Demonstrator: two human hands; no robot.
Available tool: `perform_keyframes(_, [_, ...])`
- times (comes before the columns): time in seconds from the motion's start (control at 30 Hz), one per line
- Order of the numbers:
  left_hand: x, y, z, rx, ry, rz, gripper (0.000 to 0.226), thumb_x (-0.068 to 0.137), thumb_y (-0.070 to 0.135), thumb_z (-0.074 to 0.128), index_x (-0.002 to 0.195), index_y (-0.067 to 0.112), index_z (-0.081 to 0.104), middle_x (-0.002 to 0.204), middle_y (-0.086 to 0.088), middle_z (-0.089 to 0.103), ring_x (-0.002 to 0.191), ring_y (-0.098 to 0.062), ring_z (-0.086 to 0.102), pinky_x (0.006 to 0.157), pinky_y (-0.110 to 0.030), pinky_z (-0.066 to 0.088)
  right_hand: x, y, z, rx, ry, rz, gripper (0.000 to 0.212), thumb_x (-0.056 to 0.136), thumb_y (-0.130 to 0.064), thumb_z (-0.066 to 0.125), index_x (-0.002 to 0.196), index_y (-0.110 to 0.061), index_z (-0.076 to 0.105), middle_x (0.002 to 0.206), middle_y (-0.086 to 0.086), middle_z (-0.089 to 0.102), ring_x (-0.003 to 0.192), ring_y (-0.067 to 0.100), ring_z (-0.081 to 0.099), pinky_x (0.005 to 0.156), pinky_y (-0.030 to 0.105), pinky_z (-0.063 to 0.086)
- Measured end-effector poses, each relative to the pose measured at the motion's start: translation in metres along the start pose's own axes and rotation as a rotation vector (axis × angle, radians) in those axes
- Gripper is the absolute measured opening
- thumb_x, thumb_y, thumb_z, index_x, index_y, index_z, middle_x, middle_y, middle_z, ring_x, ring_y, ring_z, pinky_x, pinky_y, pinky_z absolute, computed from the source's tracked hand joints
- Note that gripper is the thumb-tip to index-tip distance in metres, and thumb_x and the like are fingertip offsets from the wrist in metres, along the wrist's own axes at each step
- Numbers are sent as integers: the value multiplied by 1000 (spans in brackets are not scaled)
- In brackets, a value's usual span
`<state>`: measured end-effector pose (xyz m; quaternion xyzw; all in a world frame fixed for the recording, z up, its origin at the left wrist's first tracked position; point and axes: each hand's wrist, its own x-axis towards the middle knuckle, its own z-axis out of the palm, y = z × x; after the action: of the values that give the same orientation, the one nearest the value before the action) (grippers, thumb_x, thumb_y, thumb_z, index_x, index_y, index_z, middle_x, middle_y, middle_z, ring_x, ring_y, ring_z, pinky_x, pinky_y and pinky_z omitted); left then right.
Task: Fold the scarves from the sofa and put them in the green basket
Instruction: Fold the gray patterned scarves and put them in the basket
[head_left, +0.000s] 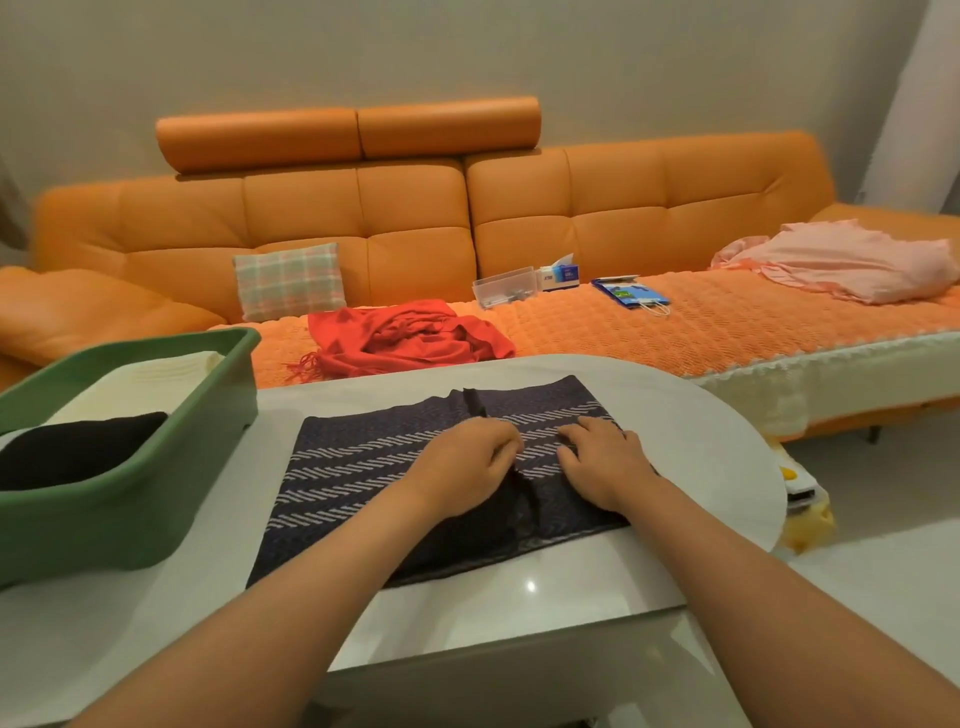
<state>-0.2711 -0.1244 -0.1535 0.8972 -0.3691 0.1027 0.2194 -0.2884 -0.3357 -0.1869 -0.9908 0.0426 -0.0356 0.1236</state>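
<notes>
A dark navy scarf (363, 467) with white dashed stripes lies flat on the white table (675, 441) in front of me. My left hand (467, 462) and my right hand (602, 462) rest side by side on its right half, fingers curled and pinching a raised fold in the cloth between them. A crumpled red scarf (405, 338) with a fringe lies on the orange sofa (415, 223) behind the table. The green basket (156, 467) stands on the table at the left, holding a folded black scarf (78, 447) and a folded cream scarf (156, 374).
On the sofa seat are a checked cushion (288, 280), a clear plastic box (504, 286), a tissue box (561, 273), a blue bag (631, 293) and a pink cloth (852, 260) at the far right. A yellow and white object (805, 499) sits on the floor beside the table's right end.
</notes>
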Motion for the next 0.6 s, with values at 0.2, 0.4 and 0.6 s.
perform_keyframes(0.2, [79, -9, 30, 344, -167, 17, 39, 102, 19, 40, 137, 29, 54, 149, 2, 44, 141, -23, 29, 114, -46, 24, 5, 28, -17, 102, 15, -24, 42, 98, -20, 41, 135, -30, 59, 142, -4, 55, 128, 22, 51, 108, 42, 37])
perform_keyframes(0.4, [140, 7, 60, 375, -320, 110, 53, 97, 10, 50, 145, 31, 44, 152, 3, 41, 132, -24, 46, 102, -43, 44, 11, 44, -19, 3, 100, 60, 44, 94, -19, 43, 137, -20, 52, 133, 6, 52, 121, 27, 45, 100, 40, 41])
perform_keyframes(0.6, [176, 4, 79, 563, -365, 289, 69, 93, 7, 57, 151, 35, 32, 151, 4, 41, 127, -24, 51, 89, -37, 47, 22, 53, -21, 50, 79, 179, 40, 91, -30, 47, 129, -19, 57, 120, 6, 58, 107, 27, 56, 85, 38, 49])
